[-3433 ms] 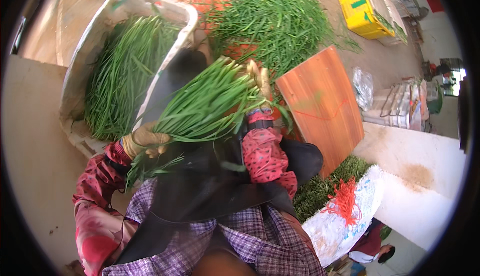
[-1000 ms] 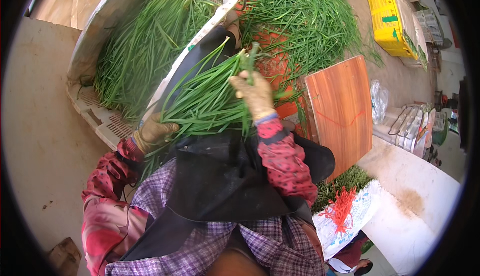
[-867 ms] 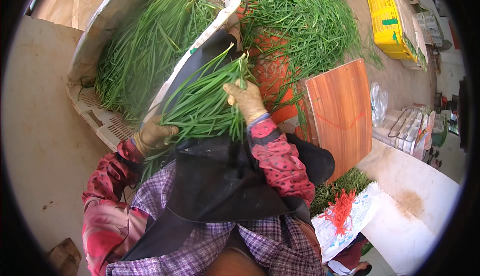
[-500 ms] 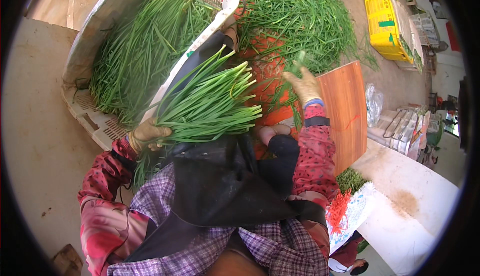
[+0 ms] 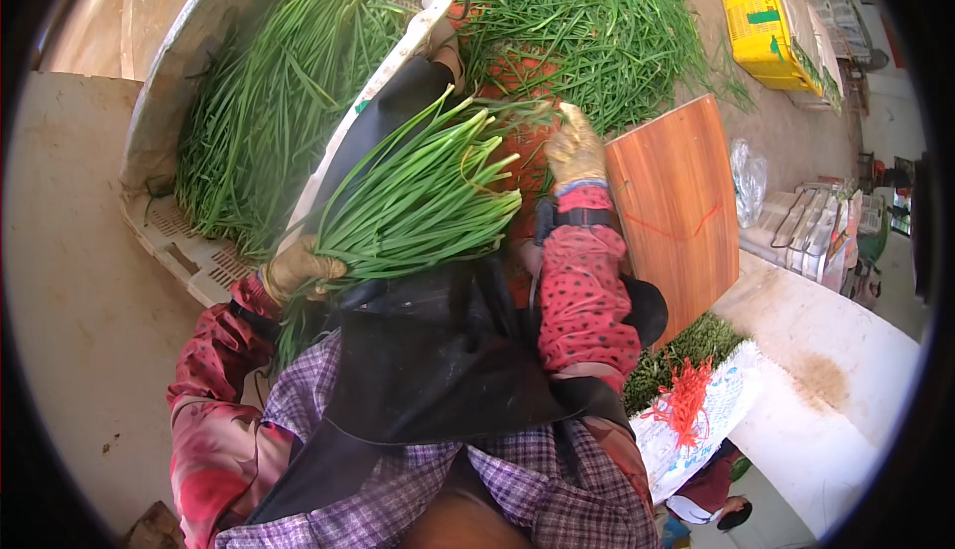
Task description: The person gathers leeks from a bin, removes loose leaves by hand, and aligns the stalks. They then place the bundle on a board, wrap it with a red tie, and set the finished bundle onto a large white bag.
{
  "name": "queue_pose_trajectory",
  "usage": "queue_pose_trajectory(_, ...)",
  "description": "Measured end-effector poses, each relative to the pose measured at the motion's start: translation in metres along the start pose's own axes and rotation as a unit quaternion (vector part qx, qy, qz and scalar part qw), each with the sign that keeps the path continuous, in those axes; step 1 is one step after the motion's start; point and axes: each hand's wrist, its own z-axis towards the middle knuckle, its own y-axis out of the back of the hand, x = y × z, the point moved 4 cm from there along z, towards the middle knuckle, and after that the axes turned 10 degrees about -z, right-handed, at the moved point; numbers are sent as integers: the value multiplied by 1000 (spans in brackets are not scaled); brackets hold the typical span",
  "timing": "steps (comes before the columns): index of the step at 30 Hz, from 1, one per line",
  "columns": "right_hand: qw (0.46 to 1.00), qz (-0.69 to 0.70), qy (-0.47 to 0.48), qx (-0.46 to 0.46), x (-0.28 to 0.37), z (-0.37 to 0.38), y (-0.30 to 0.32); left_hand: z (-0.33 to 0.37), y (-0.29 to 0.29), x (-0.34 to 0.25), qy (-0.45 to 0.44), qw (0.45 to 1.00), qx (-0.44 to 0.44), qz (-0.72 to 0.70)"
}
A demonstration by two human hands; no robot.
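Green bundle [image 5: 418,201]: at the black apron's [image 5: 438,370] far edge, right of the white crate [image 5: 164,131].
Long axis: diagonal, pale ends toward upper right.
Left hand [image 5: 301,268]: closed round leafy end.
Right hand [image 5: 577,151]: fingertips pinching thin strands [image 5: 522,109].

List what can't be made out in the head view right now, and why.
All in the head view:
- Left hand: its grip on the bunch of green stalks; leaves and the hand itself hide the contact.
- Right hand: whether its fingertips pinch the thin strands; too small.
- White crate: its floor, mostly hidden by stalks; its far end, cut off by the top edge.
- Loose green pile: far side, cut off by the top edge.
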Motion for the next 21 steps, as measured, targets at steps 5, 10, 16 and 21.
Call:
queue_pose_trajectory(5,841,-540,-10,9,9,-38,-87,-6,-4,-1,-16,999,-46,16)
queue_pose_trajectory(10,610,-774,154,69,-12,-43,-118,-7,-10,-4,-14,997,-67,34)
queue_pose_trajectory(16,717,-658,146,179,-32,-35,-92,-8,-13,-3,-18,999,-40,20)
queue_pose_trajectory(21,566,-793,217,59,-38,-25,-66,-8,-24,-15,-4,996,-59,73)
